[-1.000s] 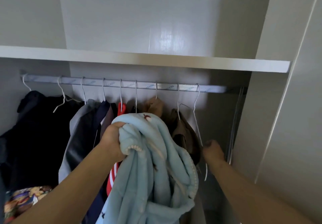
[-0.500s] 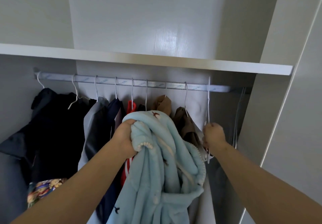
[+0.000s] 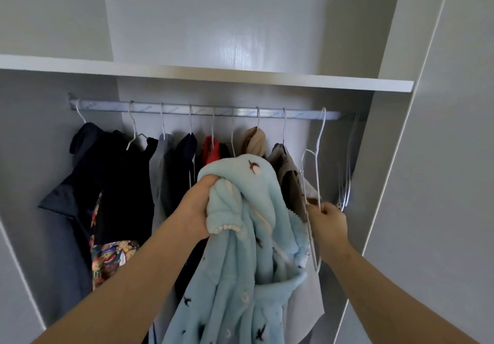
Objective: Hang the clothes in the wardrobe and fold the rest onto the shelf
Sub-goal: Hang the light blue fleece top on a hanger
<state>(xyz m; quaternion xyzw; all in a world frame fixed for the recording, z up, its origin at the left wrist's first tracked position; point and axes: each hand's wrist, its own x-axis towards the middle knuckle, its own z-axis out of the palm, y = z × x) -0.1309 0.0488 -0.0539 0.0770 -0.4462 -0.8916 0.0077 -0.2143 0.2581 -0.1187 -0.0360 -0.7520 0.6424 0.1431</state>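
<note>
While the wardrobe rail (image 3: 203, 111) runs above both grips, the left hand (image 3: 199, 210) clutches a soft, bulky blue fleece robe (image 3: 248, 250) by its collar; beside it, the right hand (image 3: 327, 223) is closed on a light, springy wire hanger (image 3: 316, 156).

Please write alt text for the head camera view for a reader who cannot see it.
A person's left hand grips a bunched light blue fleece garment before an open wardrobe, while the right hand holds an empty white wire hanger hooked on the rail. Dark clothes hang at left.
</note>
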